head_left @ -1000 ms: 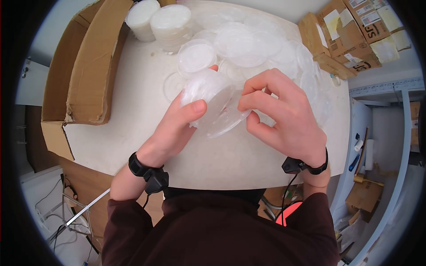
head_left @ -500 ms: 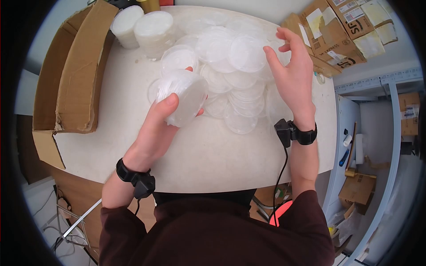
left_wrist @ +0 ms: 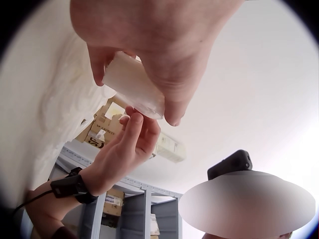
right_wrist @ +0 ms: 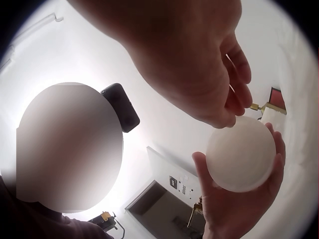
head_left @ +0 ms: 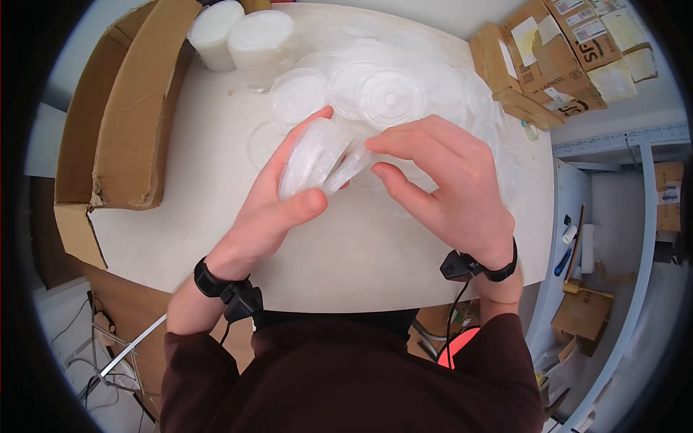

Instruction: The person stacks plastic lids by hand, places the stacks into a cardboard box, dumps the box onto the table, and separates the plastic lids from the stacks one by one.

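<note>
A stack of clear round plastic lids (head_left: 312, 162) stands on edge in my left hand (head_left: 263, 209), which grips it with the thumb on the near side and the fingers behind. The outermost lid (head_left: 349, 167) leans away from the others, leaving a wedge-shaped gap. My right hand (head_left: 451, 184) pinches that lid at its rim between thumb and fingertips. The right wrist view shows the lid's round face (right_wrist: 241, 154) below the right fingertips. In the left wrist view the stack (left_wrist: 133, 84) appears from the side.
Loose lids (head_left: 390, 99) lie spread in an overlapping pile across the back and right of the table (head_left: 354, 274). Two taller lid stacks (head_left: 261, 32) stand at the back left. An open cardboard box (head_left: 133, 123) lines the left edge; taped cartons (head_left: 548, 65) stand at the back right.
The right hand moved from the stack out over the pile on the right, fingers spread, then came back to the stack's outermost lid. The left hand kept its hold and turned the stack.
</note>
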{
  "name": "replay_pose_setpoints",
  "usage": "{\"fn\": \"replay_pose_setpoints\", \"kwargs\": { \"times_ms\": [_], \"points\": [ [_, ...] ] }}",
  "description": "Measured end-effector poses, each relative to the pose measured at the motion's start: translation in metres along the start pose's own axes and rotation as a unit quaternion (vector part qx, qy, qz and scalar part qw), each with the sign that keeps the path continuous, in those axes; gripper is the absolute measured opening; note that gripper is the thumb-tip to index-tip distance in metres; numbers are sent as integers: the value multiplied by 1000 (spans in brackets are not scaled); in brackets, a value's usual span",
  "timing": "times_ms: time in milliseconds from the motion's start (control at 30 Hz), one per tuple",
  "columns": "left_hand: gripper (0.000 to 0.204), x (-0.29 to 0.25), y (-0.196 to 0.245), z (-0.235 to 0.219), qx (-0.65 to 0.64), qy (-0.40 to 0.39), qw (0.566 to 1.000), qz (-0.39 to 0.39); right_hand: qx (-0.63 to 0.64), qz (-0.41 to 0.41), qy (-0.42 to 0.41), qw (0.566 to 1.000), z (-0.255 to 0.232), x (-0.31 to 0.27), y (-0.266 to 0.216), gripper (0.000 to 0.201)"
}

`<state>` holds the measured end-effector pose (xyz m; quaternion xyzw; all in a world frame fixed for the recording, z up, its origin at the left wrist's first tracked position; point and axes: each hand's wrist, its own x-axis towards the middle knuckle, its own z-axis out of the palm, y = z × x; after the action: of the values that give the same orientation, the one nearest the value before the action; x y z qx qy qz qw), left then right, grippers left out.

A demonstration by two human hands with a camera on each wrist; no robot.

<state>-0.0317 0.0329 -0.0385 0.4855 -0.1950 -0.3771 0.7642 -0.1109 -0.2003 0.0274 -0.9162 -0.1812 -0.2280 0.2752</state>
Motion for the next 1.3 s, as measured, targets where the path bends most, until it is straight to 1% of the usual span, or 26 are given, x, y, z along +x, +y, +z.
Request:
{"fn": "replay_pose_setpoints", "kwargs": {
  "times_ms": [67, 133, 267, 333, 367, 433, 467, 533, 567, 633, 667, 700, 767, 800, 867, 900, 967, 1000, 1067, 1100, 1167, 1200, 1233, 1267, 1300],
  "points": [
    [126, 1, -1, 0, -1, 7, 1000, 6, -2, -5, 10, 1000, -2, -1, 0, 23],
    [126, 0, 0, 1, -22, 3, 1000, -10, 11, 13, -33, 999, -5, -1, -2, 28],
    [125, -1, 1, 1, -22, -3, 1000, -18, 42, 38, -62, 996, -4, -2, -1, 25],
    [120, -1, 0, -1, 2, 6, 1000, -13, 61, 71, -88, 992, -4, -3, -4, 21],
    [120, -1, 2, -2, 2, 5, 1000, -12, 60, 71, -87, 992, -7, -3, -3, 21],
    [111, 0, 7, -1, -34, 28, 999, -19, 97, 109, -133, 980, -19, -3, -3, 21],
    [111, 0, 10, 0, -36, 25, 999, -18, 94, 109, -134, 981, -25, -3, -1, 21],
    [103, 2, 14, 1, -57, 95, 994, -8, 138, 151, -81, 976, -36, -1, 6, 25],
    [103, 4, 15, 1, -58, 93, 994, -7, 133, 170, -29, 976, -39, -1, 13, 28],
    [103, 4, 17, 0, -35, 125, 991, -7, 120, 205, 65, 969, -37, -1, 35, 36],
    [103, 3, 16, 1, -35, 126, 991, -8, 113, 219, 109, 963, -36, 0, 46, 40],
    [104, 3, 15, 2, -35, 120, 992, -16, 114, 220, 109, 963, -35, 1, 53, 40],
    [105, 3, 12, 3, -34, 111, 993, -23, 0, 284, 106, 953, -34, 3, 65, 45],
    [106, 3, 10, 2, -29, 95, 995, -29, 0, 284, 107, 953, -31, 1, 72, 45],
    [107, 3, 7, 0, -22, 80, 996, -34, -176, 221, 121, 952, -22, -1, 81, 49],
    [110, 3, 6, 0, -15, 70, 997, -34, -176, 220, 122, 952, -22, -3, 80, 49],
    [112, 3, 6, -1, -7, 66, 997, -32, -165, 186, 152, 957, -23, 3, 62, 45],
    [114, 3, 6, 1, 2, 54, 998, -36, -161, 185, 151, 958, -24, 4, 53, 45],
    [116, 2, 7, 3, 13, 45, 998, -42, -140, 91, 75, 983, -24, 3, 34, 38],
    [118, 2, 7, 5, 11, 40, 998, -49, -137, 91, 75, 983, -24, 2, 27, 38],
    [120, 2, 5, 6, 8, 35, 998, -57, -97, 107, -36, 989, -22, -1, 16, 30],
    [122, 2, 5, 5, 7, 21, 998, -64, -94, 106, -37, 989, -19, -1, 12, 30],
    [124, 2, 4, 4, 7, 7, 998, -69, -51, 116, -49, 991, -16, -1, 9, 30],
    [124, 3, 4, 3, 8, 10, 998, -69, -7, 126, -61, 990, -13, -1, 7, 30],
    [126, 3, 3, 3, 17, -5, 997, -71, -4, 125, -61, 990, -9, 0, 4, 30]
  ]
}}
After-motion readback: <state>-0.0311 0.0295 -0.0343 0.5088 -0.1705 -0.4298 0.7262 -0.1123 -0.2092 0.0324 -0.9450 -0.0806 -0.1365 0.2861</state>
